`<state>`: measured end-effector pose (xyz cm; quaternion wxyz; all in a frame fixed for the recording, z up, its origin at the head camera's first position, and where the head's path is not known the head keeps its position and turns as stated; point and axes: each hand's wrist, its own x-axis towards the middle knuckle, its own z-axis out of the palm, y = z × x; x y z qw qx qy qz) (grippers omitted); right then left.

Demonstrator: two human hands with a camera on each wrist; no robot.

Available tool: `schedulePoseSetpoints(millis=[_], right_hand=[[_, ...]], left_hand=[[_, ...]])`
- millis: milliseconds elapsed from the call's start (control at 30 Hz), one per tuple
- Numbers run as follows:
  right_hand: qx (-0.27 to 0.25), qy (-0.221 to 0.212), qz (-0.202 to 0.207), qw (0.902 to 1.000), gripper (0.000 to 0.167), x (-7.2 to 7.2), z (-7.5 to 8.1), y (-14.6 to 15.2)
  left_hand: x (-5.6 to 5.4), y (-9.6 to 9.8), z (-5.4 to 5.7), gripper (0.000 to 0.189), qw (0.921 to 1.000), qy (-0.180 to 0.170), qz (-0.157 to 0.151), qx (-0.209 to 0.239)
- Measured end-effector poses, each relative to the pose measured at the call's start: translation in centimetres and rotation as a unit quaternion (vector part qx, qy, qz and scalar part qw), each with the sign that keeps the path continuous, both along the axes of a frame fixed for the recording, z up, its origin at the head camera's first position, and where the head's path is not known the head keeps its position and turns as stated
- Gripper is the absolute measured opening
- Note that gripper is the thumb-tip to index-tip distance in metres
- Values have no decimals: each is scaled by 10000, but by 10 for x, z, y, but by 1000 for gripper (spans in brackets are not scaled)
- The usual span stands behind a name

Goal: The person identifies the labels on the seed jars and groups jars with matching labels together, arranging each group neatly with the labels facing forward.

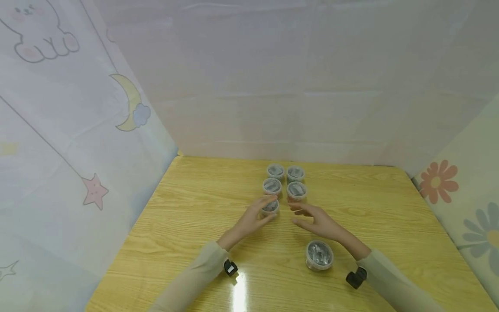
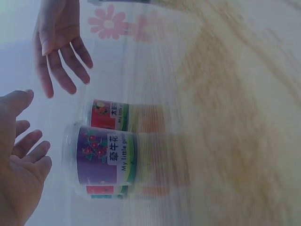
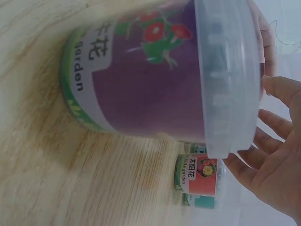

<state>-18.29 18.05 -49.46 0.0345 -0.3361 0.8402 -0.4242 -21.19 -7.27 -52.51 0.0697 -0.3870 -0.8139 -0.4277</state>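
My left hand hovers beside the nearest tub of the left column, fingers and thumb spread, partly covering its lid in the head view. The left wrist view shows a gap between these fingers and a purple-labelled tub. My right hand hangs with loosely bent fingers, holding nothing, in front of the right column's near tub. Closer to me, below that hand, stands a separate tub with a clear lid. Its purple flower label fills much of the right wrist view.
Farther back stand more lidded tubs, one mid-left and two at the rear, left and right. A red-labelled tub shows in the right wrist view. The wooden table meets printed cloth walls.
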Motion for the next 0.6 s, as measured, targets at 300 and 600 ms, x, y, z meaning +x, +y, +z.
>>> schedulePoseSetpoints(millis=[300, 600], right_hand=[[-27, -56, -38, 10000, 47, 5, -7, 5], [-18, 96, -6, 10000, 47, 9, -8, 9]], left_hand=[[5, 7, -1, 57, 9996, 138, -266, 8], [10, 10, -1, 60, 9991, 122, -386, -113]])
